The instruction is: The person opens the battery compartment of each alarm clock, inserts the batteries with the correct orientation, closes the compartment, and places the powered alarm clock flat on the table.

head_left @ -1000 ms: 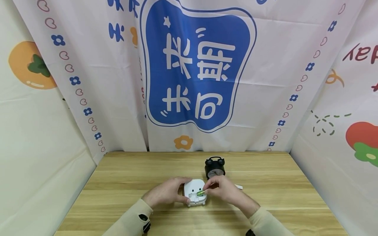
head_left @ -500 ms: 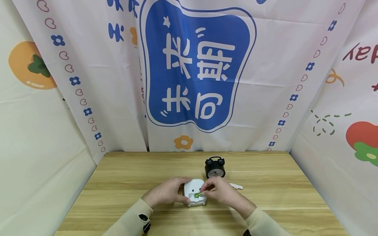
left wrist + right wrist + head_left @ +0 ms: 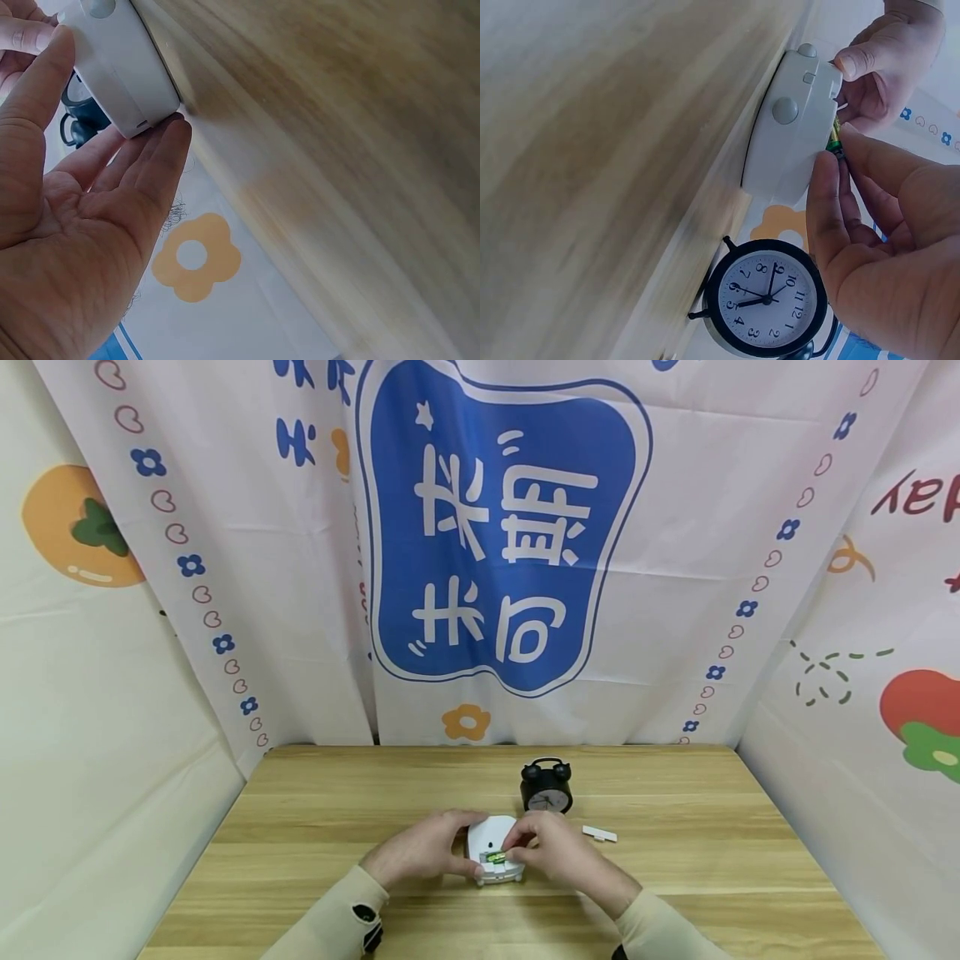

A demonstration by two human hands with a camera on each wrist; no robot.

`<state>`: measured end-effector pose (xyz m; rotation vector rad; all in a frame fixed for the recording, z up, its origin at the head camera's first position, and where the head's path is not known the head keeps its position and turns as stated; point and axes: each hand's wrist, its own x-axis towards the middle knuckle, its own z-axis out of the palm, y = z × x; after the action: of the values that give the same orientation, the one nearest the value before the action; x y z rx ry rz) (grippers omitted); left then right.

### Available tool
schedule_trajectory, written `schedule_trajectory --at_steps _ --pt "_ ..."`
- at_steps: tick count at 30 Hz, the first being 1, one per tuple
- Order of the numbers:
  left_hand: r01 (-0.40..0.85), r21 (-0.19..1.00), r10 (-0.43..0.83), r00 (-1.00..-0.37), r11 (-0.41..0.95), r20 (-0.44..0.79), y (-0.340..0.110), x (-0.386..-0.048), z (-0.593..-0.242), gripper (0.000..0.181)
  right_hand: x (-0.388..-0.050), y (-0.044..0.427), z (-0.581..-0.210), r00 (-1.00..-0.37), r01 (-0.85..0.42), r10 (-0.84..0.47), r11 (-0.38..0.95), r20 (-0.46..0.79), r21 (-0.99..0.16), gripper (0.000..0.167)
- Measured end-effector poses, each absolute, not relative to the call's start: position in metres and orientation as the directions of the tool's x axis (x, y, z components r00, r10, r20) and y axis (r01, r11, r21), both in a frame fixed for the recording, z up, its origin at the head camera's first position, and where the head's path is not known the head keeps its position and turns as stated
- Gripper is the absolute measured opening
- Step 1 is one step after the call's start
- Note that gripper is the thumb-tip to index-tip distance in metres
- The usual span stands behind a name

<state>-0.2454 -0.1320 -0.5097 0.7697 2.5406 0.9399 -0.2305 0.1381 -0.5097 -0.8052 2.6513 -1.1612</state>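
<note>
A small white device with rounded corners and little feet lies on the wooden table, its battery compartment uncovered and facing up. My left hand grips its left side, thumb at the near corner and fingers round the far edge. With thumb and fingertips, my right hand pinches a green battery at the compartment. In the right wrist view the battery shows as a sliver between fingertips and casing, so how deep it sits is hidden. Round buttons stand out on the device's side.
A black twin-bell alarm clock stands just behind my right hand. To the right lies a slim white battery cover. Printed cloth hangs along the table's back edge and both sides.
My right hand has moved left with the battery, which has gone from slanted above the compartment to lying along it. The white cover now shows fully. My left hand keeps its grip.
</note>
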Motion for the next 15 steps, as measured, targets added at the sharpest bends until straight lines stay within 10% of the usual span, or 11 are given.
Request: schedule_trajectory --at_steps 15 --pt "0.358 0.678 0.577 -0.808 0.642 -0.12 -0.1314 -0.2454 -0.5102 0.088 -0.2352 0.1427 -0.5113 -0.845 -0.419 -0.529 0.56 0.081 -0.714 0.012"
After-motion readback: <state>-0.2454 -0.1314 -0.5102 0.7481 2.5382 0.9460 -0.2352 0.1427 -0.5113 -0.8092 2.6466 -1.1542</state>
